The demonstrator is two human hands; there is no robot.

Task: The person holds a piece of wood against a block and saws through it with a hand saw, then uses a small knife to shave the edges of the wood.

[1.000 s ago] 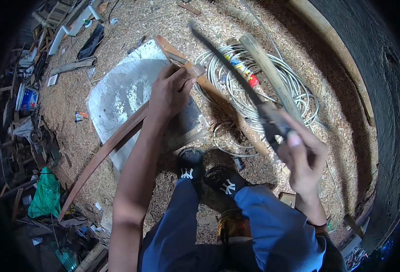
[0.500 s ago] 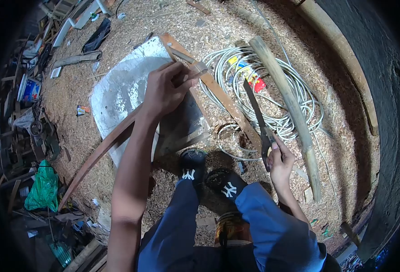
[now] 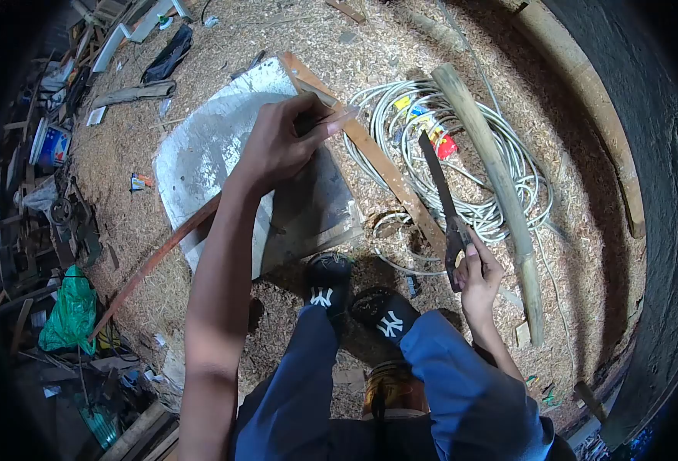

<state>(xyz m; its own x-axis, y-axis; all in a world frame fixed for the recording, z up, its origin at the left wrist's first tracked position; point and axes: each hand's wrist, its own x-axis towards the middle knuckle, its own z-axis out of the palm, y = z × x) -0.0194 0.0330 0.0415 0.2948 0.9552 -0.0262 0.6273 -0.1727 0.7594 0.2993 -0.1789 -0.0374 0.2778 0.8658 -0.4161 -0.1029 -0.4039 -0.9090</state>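
Note:
My left hand [image 3: 287,138] is closed, its fingers pinching the far end of a long, thin wooden strip [image 3: 143,280]. The strip passes behind my left forearm and slopes down to the lower left, and its pale tip sticks out past my fingertips. Under this hand lies a grey-white sheet [image 3: 193,154], flat on the shavings. My right hand [image 3: 479,278] grips the handle of a dark, narrow-bladed hand saw [image 3: 443,180], whose blade points up and away over the coiled cable [image 3: 408,161]. The two hands are well apart.
A reddish plank [image 3: 377,157] lies slantwise between the sheet and the cable. A thick pole [image 3: 483,146] rests across the coil. Wood shavings cover the ground. Scrap and a green plastic bag [image 3: 70,311] lie at the left; a dark wall-like surface [image 3: 661,192] curves along the right.
My left hand has turned slightly, and the strip's tip now sits a little further right. The saw stays in my right hand in much the same pose. The whole view has shifted slightly.

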